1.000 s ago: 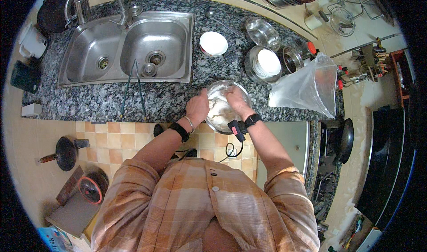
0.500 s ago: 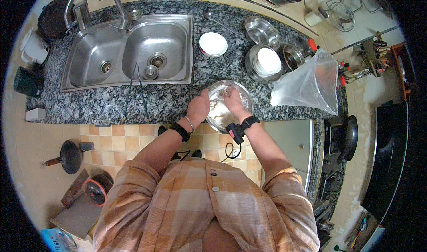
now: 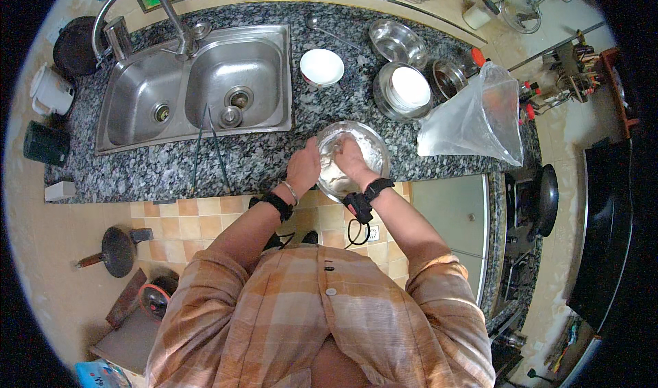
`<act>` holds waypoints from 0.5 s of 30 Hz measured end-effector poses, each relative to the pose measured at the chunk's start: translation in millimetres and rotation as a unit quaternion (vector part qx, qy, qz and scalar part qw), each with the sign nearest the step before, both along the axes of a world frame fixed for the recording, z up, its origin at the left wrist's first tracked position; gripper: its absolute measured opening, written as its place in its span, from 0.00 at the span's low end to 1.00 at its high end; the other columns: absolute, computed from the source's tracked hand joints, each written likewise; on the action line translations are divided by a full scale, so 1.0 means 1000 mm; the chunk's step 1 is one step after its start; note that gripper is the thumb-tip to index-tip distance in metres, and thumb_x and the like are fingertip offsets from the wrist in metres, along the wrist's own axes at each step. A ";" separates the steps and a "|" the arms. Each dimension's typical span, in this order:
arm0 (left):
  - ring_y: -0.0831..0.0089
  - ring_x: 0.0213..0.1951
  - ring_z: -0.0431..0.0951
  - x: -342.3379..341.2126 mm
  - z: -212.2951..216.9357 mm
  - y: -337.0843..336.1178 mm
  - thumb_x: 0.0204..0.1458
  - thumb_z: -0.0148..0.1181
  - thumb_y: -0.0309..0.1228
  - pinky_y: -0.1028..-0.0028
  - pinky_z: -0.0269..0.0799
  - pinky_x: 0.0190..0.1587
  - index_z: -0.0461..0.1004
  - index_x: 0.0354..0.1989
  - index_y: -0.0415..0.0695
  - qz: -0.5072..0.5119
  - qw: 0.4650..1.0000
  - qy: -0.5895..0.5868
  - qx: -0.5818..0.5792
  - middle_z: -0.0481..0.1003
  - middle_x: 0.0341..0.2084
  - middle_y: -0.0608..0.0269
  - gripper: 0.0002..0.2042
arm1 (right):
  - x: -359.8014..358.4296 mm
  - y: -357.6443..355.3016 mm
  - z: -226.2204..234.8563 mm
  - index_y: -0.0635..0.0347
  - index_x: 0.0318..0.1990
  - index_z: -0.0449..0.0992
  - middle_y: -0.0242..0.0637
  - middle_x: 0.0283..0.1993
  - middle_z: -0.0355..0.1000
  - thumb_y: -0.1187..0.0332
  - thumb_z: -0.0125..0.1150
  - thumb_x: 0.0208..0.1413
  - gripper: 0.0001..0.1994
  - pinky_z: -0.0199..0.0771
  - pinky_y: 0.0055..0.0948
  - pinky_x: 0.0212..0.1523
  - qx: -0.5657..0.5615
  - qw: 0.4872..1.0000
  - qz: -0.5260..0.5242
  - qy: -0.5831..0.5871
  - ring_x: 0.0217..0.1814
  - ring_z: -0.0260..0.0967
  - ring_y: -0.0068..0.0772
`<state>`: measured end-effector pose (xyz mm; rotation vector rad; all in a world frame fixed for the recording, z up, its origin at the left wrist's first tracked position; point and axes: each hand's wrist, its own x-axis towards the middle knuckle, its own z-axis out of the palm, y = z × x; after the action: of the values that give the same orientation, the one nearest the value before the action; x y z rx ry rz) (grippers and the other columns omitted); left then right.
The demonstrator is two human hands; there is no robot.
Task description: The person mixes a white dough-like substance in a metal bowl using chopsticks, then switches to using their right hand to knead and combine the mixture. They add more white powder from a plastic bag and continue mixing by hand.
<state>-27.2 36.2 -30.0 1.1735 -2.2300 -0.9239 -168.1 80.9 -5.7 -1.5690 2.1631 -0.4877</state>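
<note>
A round metal bowl [image 3: 381, 156] stands at the counter's front edge, with white flour and a pale, lumpy dough [image 3: 334, 179] inside. My left hand [image 3: 303, 164] grips the bowl's left rim, fingers closed over it. Inside the bowl is my right hand [image 3: 351, 159], its fingers curled down into the floury dough; the fingertips are hidden. Each wrist wears a black band, and a small dark device hangs by the right one.
Behind the bowl stands a white bowl [image 3: 321, 67], with a ladle [image 3: 332, 31] beyond it. Metal bowls [image 3: 397, 42] and a clear plastic bag [image 3: 473, 124] are to the right. Chopsticks [image 3: 218, 156] lean over the edge of the double sink [image 3: 289, 79] at left.
My right hand has shifted slightly left and down inside the bowl, fingers still in the dough. My left hand stays on the rim. The whole view has tilted a little.
</note>
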 end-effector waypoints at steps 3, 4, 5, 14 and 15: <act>0.43 0.25 0.75 -0.001 -0.005 -0.002 0.60 0.43 0.34 0.51 0.70 0.28 0.65 0.53 0.37 -0.008 1.000 0.003 0.003 0.74 0.21 0.41 0.17 | 0.021 0.005 -0.003 0.70 0.38 0.73 0.59 0.40 0.71 0.73 0.53 0.47 0.12 0.70 0.46 0.48 0.013 1.000 0.008 0.012 0.45 0.69 0.58; 0.43 0.25 0.75 -0.001 -0.005 -0.002 0.60 0.43 0.34 0.51 0.70 0.28 0.65 0.53 0.36 -0.013 1.000 0.003 0.014 0.74 0.21 0.40 0.17 | 0.020 0.009 -0.001 0.70 0.38 0.73 0.59 0.40 0.71 0.73 0.53 0.47 0.12 0.69 0.46 0.48 0.046 0.998 0.046 0.024 0.45 0.69 0.57; 0.43 0.25 0.75 -0.002 -0.005 -0.001 0.60 0.43 0.34 0.51 0.70 0.28 0.65 0.53 0.36 -0.011 1.000 0.009 -0.002 0.74 0.21 0.40 0.17 | 0.020 0.012 0.000 0.70 0.39 0.73 0.59 0.40 0.71 0.73 0.52 0.47 0.12 0.69 0.46 0.48 0.088 0.992 0.087 0.031 0.46 0.69 0.57; 0.42 0.25 0.74 0.000 0.001 0.002 0.56 0.45 0.30 0.49 0.69 0.29 0.64 0.51 0.38 0.000 0.999 0.038 0.003 0.74 0.20 0.41 0.15 | 0.002 0.006 -0.004 0.72 0.39 0.71 0.61 0.42 0.69 0.75 0.53 0.46 0.12 0.69 0.47 0.48 -0.025 0.997 -0.017 -0.069 0.47 0.66 0.62; 0.42 0.25 0.74 0.000 -0.001 0.001 0.56 0.45 0.30 0.49 0.69 0.29 0.64 0.50 0.38 0.001 0.999 0.049 -0.007 0.74 0.20 0.41 0.15 | 0.002 0.006 -0.003 0.72 0.39 0.70 0.62 0.42 0.69 0.76 0.53 0.46 0.12 0.69 0.47 0.48 -0.021 0.994 -0.055 -0.090 0.47 0.66 0.63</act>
<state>-27.0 37.1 -30.6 1.1010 -2.1535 -0.9430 -166.1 86.9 -8.8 -1.3742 2.1199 -0.6865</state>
